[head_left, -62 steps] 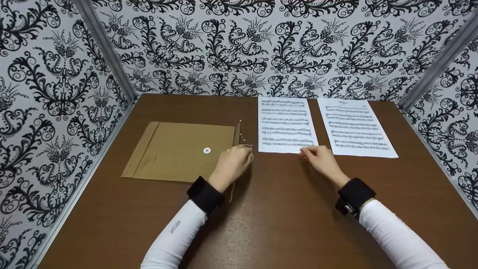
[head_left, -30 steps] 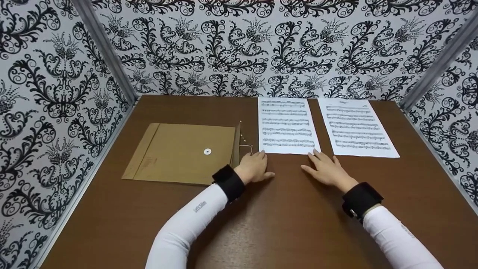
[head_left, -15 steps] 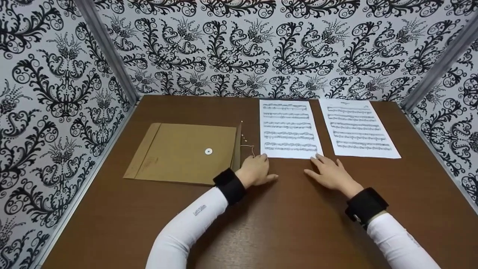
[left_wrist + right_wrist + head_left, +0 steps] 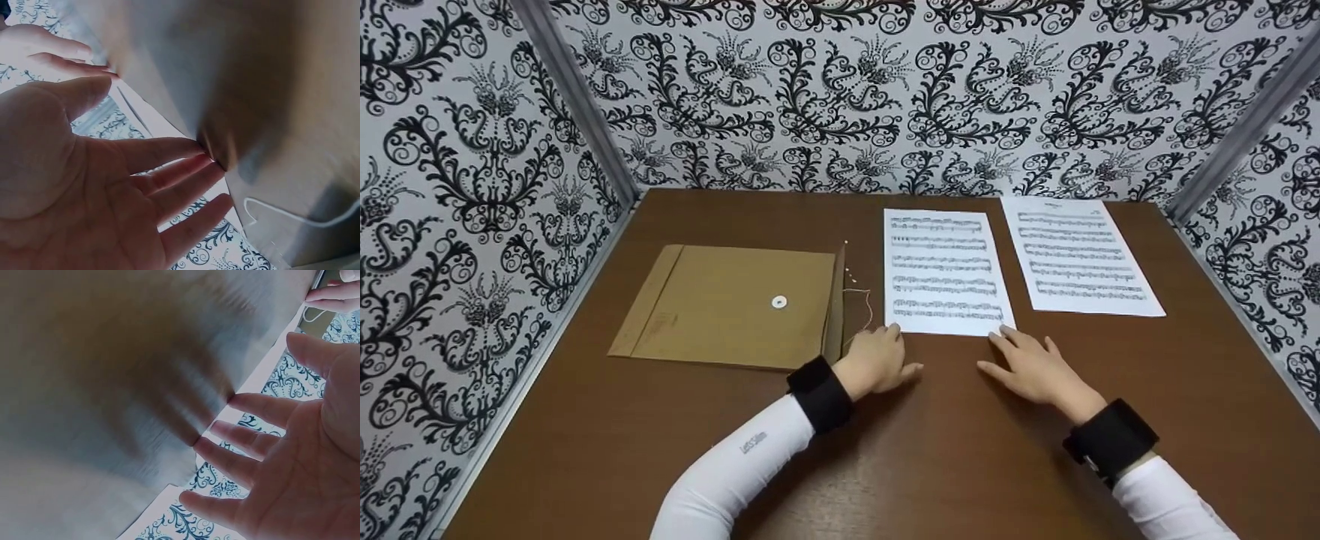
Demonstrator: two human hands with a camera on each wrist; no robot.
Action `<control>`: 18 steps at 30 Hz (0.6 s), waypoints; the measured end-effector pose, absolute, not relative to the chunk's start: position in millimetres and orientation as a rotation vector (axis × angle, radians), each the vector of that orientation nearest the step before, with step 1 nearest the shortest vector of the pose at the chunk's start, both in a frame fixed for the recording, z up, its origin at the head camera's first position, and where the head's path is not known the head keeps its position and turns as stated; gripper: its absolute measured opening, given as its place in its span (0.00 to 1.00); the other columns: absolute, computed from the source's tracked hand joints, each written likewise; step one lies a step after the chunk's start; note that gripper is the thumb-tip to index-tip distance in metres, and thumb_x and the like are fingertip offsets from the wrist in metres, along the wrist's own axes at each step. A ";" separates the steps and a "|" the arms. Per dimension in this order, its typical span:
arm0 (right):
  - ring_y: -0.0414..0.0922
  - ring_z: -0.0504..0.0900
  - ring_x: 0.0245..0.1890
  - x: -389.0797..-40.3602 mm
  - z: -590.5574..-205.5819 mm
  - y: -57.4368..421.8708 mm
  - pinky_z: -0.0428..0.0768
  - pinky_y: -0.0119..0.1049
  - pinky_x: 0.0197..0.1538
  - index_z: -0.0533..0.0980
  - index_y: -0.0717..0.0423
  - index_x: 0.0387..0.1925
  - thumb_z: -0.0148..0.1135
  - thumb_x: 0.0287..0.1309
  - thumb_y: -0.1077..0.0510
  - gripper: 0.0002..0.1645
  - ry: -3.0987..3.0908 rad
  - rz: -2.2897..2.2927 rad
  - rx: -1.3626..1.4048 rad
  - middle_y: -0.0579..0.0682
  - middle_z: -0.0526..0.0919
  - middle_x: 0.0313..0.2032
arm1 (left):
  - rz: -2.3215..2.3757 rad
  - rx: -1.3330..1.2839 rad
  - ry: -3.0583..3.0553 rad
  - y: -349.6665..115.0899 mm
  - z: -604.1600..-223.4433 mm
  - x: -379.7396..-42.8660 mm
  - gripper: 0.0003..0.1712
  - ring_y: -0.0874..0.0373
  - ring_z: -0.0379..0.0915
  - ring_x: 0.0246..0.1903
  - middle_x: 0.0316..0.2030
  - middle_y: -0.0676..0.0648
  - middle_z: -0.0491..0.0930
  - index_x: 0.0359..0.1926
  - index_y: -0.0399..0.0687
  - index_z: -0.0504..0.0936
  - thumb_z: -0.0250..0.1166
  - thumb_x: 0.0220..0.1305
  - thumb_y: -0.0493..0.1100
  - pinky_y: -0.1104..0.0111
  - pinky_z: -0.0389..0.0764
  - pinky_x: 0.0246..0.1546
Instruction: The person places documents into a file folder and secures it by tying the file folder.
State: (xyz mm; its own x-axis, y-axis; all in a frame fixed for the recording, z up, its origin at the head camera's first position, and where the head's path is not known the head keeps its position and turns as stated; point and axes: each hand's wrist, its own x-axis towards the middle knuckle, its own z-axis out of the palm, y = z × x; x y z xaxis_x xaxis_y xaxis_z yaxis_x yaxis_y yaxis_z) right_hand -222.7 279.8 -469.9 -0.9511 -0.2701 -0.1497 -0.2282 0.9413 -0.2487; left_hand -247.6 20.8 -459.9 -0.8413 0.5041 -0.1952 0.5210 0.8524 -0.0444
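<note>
A sheet of music lies flat on the table, its near corners under my fingertips. My left hand rests on its near left corner with fingers extended and thumb spread to the side. At the near right corner, my right hand touches the paper with straight, spread fingers. Both wrist views show the fingertips of the left hand and the right hand meeting the table side. Close beside my left hand is a brown envelope with a white button and a loose string.
A second music sheet lies to the right of the first, slightly angled. The brown table meets a patterned wall at the back, with more patterned panels at the left and right.
My left hand has let go of the envelope's string and moved onto the sheet. Both hands, now flat-fingered, have drawn the left sheet toward me, away from the back wall.
</note>
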 end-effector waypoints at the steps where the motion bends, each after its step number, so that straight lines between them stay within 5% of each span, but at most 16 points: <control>1: 0.72 0.64 0.72 -220.5 -469.9 280.0 0.55 0.78 0.71 0.66 0.66 0.72 0.52 0.75 0.40 0.40 2.917 -0.339 -0.381 0.72 0.63 0.74 | -0.140 0.795 2.850 20.7 -459.9 -245.1 0.42 0.51 0.76 0.64 0.66 0.44 0.74 0.68 0.36 0.74 0.47 0.76 0.68 0.61 0.80 0.63; 8: 0.73 0.67 0.70 -205.2 -467.0 280.3 0.58 0.77 0.69 0.68 0.66 0.71 0.53 0.73 0.40 0.40 2.922 -0.306 -0.410 0.73 0.66 0.71 | -0.185 0.784 2.826 20.6 -460.6 -228.8 0.45 0.54 0.71 0.68 0.69 0.45 0.71 0.72 0.37 0.69 0.47 0.75 0.70 0.64 0.73 0.70; 18: 0.70 0.69 0.70 -182.1 -468.4 281.4 0.59 0.77 0.69 0.70 0.66 0.69 0.55 0.72 0.40 0.39 2.923 -0.268 -0.417 0.73 0.68 0.70 | -0.226 0.853 2.836 17.8 -465.0 -207.9 0.47 0.54 0.73 0.67 0.68 0.45 0.72 0.72 0.38 0.70 0.46 0.73 0.72 0.65 0.75 0.68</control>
State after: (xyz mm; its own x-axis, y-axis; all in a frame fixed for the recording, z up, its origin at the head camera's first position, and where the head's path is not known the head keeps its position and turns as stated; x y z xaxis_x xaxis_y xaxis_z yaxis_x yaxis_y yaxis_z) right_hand -182.1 281.4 -468.4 -0.9451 -0.2913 -0.1482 -0.2595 0.9445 -0.2013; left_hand -207.9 17.8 -465.0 -0.8215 0.5314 -0.2067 0.5574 0.8248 -0.0948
